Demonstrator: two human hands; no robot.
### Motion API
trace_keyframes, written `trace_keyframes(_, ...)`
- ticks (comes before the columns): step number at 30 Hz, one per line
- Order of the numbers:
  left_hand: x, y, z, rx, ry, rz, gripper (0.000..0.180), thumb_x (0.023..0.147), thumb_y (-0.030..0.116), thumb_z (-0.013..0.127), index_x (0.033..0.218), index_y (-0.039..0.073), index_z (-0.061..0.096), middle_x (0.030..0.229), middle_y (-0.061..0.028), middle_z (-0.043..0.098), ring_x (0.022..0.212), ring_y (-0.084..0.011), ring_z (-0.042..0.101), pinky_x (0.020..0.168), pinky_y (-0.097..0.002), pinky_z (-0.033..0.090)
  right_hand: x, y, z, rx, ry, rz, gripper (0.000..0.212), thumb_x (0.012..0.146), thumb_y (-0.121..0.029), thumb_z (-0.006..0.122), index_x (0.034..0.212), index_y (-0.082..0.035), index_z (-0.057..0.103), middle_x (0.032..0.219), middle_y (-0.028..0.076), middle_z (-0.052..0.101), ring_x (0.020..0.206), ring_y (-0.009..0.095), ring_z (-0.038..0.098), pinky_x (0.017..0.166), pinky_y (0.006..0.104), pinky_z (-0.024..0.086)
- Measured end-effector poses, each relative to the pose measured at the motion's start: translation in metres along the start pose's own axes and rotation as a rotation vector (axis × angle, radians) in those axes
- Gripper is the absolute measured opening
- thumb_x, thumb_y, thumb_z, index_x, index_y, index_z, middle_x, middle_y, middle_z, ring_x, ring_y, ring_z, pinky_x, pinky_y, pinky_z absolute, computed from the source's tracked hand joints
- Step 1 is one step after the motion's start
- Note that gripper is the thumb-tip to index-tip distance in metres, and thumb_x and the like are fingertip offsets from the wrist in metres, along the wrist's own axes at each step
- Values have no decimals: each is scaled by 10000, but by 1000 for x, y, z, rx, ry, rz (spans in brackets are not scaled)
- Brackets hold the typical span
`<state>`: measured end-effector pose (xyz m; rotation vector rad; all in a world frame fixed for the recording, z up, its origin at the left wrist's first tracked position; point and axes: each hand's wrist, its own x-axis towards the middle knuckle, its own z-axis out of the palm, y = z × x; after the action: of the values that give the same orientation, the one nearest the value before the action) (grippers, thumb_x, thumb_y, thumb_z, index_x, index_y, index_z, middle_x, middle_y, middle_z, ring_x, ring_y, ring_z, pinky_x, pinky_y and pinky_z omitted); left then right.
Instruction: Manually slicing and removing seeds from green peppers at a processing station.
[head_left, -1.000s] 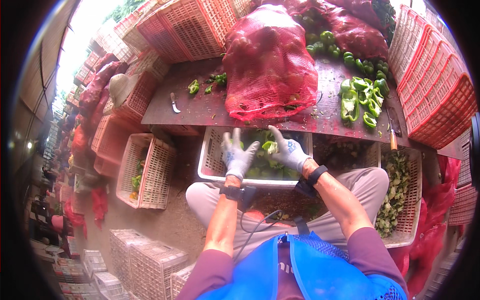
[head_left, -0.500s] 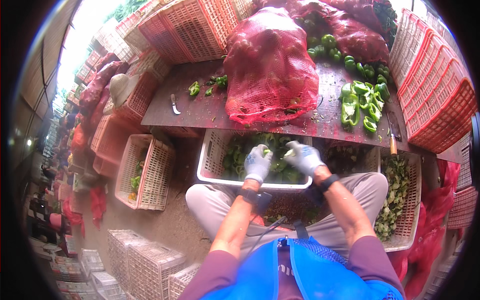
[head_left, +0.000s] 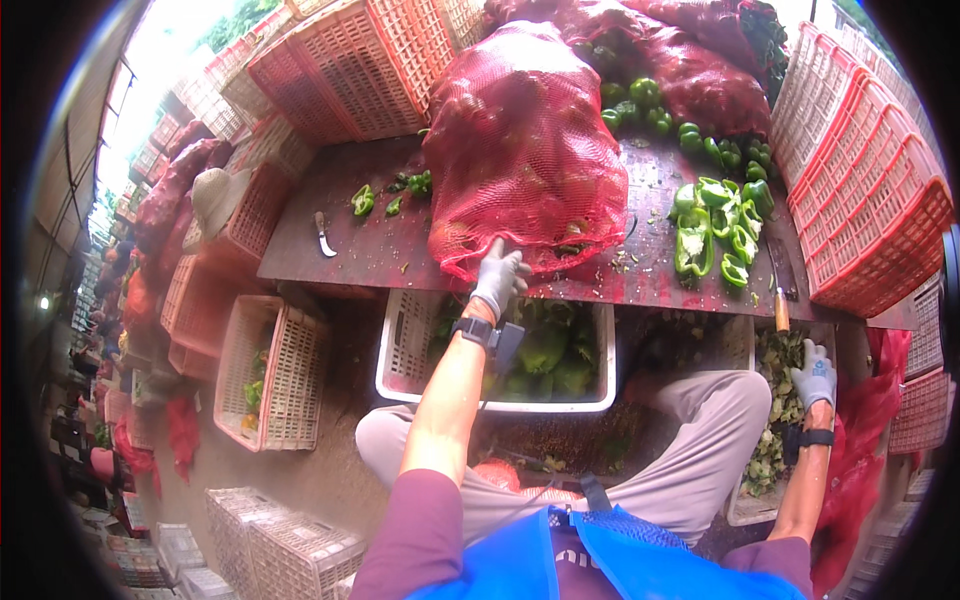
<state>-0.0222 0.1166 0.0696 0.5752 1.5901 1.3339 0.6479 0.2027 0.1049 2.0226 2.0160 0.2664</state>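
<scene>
Both hands are covered by pale gloves. The left hand is placed at the lower front edge of the red mesh sack, its fingers partly curled; whether the mesh is pinched cannot be told. The sack, bulging with produce, is set upright on the dark table, its lower edge near the table's front. The right hand is held well apart, over the right side of a crate part-filled with pale green trimmings; its grip cannot be made out. Green peppers are contained in a white crate below the table's front edge. On the table, a curved knife is seen left of the sack; cut peppers and a wooden-handled knife are laid to its right
</scene>
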Motion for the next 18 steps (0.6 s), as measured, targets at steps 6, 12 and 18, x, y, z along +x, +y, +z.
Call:
trace_keyframes(6,27,80,-13,-277,-278,290,861,1050,127,535,1671,206,-56,1072,-105,699,713,-130,674,573,-250,511,-13,-244,-101,733,273,-597,542,854,-177,689,1371,-135,531,1286,197,589,1105,396,655,908,505,550)
trace_keyframes(12,25,144,-59,-95,-138,445,881,1010,55,604,1684,266,76,1221,-89,620,778,-140,695,621,-248,545,-22,-487,-151,980,251,-1065,420,890,-115,617,1307,-106,570,1210,208,627,1062,403,662,888,520,547)
trace_keyframes(18,-9,190,-105,230,-18,590,853,1034,79,570,1687,226,40,1400,-159,534,917,-154,698,747,-272,577,46,-578,-210,880,646,-904,393,897,-71,587,1288,-105,603,1274,213,614,1200,419,599,966,514,514)
